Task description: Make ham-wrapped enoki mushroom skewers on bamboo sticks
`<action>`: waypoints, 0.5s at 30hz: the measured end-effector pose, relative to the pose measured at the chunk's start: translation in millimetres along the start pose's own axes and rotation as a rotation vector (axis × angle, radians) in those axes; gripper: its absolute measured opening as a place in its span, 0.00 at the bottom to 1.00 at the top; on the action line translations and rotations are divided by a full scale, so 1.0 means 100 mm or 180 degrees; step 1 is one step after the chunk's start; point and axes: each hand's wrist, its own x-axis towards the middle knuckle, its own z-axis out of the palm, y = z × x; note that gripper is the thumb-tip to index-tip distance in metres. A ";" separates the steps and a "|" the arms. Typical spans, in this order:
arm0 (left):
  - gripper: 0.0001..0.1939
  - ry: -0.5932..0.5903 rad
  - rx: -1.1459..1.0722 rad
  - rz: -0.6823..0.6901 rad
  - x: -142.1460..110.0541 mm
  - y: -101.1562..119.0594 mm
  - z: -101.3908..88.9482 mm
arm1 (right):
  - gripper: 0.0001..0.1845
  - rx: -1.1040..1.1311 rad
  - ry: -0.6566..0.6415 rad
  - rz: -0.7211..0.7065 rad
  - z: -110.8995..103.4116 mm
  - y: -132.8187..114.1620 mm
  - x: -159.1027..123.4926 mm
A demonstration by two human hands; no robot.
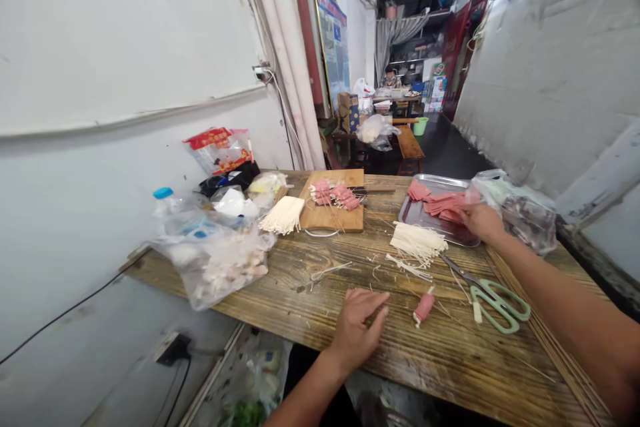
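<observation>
My left hand is over the front edge of the wooden table, thumb and fingers apart, with nothing in it. To its right lies one pink meat roll with enoki ends poking out. My right hand reaches to the metal tray, its fingers closed on the edge of the pink meat slices; the fingertips are partly hidden. A bundle of enoki mushrooms lies just in front of the tray. Scissors with green handles rest beside it, blades toward the enoki.
Several meat rolls and a knife lie on the cutting board. More enoki is at its left. A bag of mushrooms and a blue-capped bottle stand left. Long skewers line the right side. Another person sits far back.
</observation>
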 end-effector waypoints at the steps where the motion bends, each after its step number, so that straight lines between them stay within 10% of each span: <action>1: 0.13 0.0059 0.0034 -0.0029 -0.01 -0.01 -0.01 | 0.16 0.0088 0.0061 0.0121 -0.05 0.00 0.00; 7: 0.13 0.0636 0.0244 -0.0563 -0.06 -0.10 -0.13 | 0.21 0.2119 0.0260 0.0200 -0.38 -0.48 -0.37; 15: 0.14 0.1250 0.0165 -0.1216 -0.15 -0.29 -0.38 | 0.15 0.2676 -0.1101 -0.1693 -0.32 -1.82 -1.41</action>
